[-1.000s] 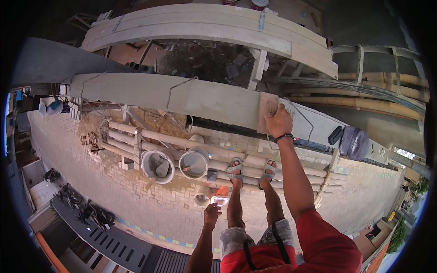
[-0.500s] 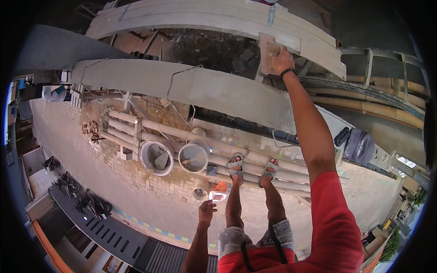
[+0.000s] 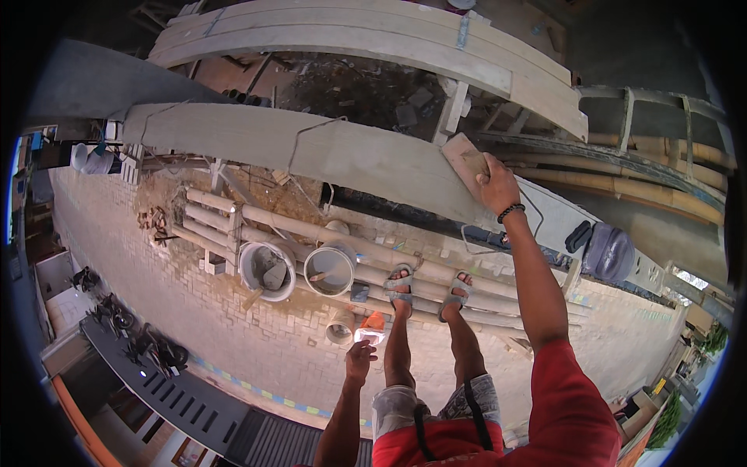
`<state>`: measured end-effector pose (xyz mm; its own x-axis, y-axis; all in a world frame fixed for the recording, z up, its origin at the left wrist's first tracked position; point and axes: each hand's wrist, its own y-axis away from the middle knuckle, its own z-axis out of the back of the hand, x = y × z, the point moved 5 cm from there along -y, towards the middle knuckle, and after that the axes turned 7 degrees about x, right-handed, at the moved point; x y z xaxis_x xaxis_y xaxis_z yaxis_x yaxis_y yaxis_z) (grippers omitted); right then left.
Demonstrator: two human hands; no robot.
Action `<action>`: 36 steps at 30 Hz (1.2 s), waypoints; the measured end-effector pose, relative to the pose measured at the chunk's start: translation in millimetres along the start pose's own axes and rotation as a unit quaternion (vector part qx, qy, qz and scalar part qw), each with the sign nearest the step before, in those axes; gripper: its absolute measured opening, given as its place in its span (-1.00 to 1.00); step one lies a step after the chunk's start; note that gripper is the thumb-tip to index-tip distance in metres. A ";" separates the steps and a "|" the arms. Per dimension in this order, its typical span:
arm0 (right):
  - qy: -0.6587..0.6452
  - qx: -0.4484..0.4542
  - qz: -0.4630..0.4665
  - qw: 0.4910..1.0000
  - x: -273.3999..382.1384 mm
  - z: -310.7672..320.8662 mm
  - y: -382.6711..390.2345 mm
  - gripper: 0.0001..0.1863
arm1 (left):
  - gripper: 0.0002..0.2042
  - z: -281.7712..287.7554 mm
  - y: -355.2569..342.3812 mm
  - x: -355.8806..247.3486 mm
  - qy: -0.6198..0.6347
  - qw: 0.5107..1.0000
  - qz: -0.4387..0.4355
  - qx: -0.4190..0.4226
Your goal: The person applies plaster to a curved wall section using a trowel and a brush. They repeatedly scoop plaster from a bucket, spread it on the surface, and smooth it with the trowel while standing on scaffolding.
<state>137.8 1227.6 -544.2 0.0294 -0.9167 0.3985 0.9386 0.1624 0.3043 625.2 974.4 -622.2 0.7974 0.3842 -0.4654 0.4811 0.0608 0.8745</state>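
Seen from high on a building site, a paved street lies far below bamboo poles and two buckets. The right hand presses a wooden float flat against a grey concrete beam, fingers wrapped around its handle. The left hand hangs low, fingers loosely curled, just below a small orange and white object.
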 end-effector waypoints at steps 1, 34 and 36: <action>0.043 -0.006 0.015 0.999 9.6 -4.9 5.9 -0.47 | -0.72 0.7 -0.8 -2.1 -0.003 1.000 0.000 0.001; -0.265 -0.099 -0.089 0.955 91.2 -31.4 76.5 -0.57 | -0.75 9.7 11.1 -9.0 0.017 1.000 -0.006 -0.017; -0.210 -0.126 -0.165 0.955 27.2 -26.2 84.4 -0.59 | -0.75 9.1 5.9 -3.8 0.008 1.000 0.011 -0.010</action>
<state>226.8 1206.8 -530.3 -0.3726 -0.6672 0.6450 0.9277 -0.2513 0.2760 628.3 964.9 -616.6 0.8019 0.3994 -0.4443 0.4561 0.0710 0.8871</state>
